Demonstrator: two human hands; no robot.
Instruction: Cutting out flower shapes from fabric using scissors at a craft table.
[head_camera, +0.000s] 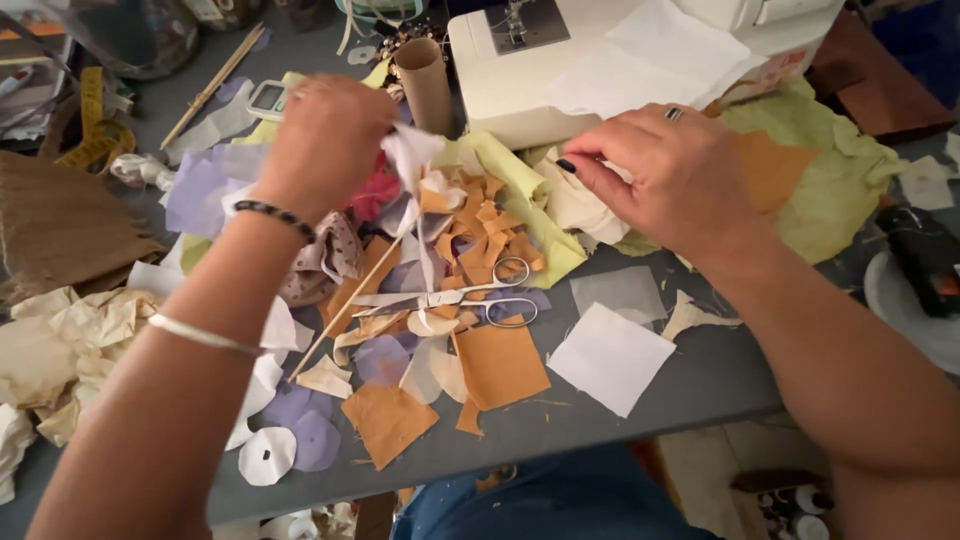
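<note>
Taking the scissors (455, 296) lying flat at the middle of the grey table (650, 400) as the landmark, far left of them sits a heap of crumpled cream fabric scraps (60, 345), with a piece of brown burlap (55, 225) above it and a yellow measuring tape (95, 125) beyond that. Nearer the scissors, up and to their left, the left hand (325, 145) is raised off the table with its fingers closed around a white fabric flower (410, 150); a thin wooden stick (350, 305) slants down from the flower and ends left of the scissors. Lilac fabric pieces (205, 185) lie under that hand, and white and lilac fabric circles (290, 445) lie below and left of the scissors. Orange fabric scraps (480, 225) are piled just above the scissors, and 2 larger orange squares (495, 365) rest just below them. Straight above the scissors stands a cardboard tube (425, 85), next to a white sewing machine (520, 70). Up and to the right of the scissors, the right hand (670, 175) lies palm down, its fingertips pinching a cream fabric piece (580, 205) that lies on yellow-green cloth (835, 185). A white fabric square (610, 358) lies right of the scissors, and a black glue gun (925, 255) sits at the far right.
</note>
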